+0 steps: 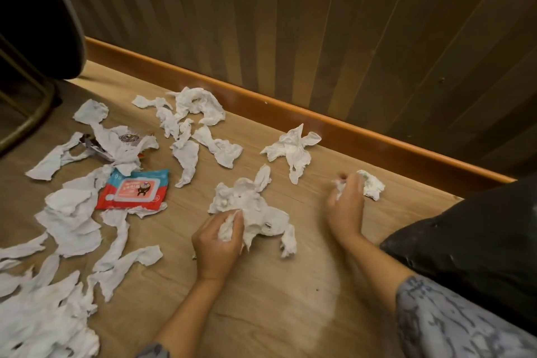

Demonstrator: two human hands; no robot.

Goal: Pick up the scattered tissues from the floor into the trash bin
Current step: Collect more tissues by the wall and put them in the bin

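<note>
Several crumpled white tissues lie scattered on the wooden floor point(261, 314). My left hand point(216, 244) grips the near edge of a large crumpled tissue clump point(255, 206) in the middle. My right hand point(347, 206) curls its fingers round a small tissue wad point(373, 187) close to the wall. Another loose tissue point(293, 148) lies between them, farther back. A black trash bag point(470, 247), seemingly lining the bin, fills the right edge beside my right forearm.
A red and blue wet-wipe packet point(135, 189) lies among the tissues at left, with a small wrapper point(96, 147) behind it. An orange skirting board point(290, 110) runs along the panelled wall. A dark chair with a metal leg point(32, 113) stands at far left.
</note>
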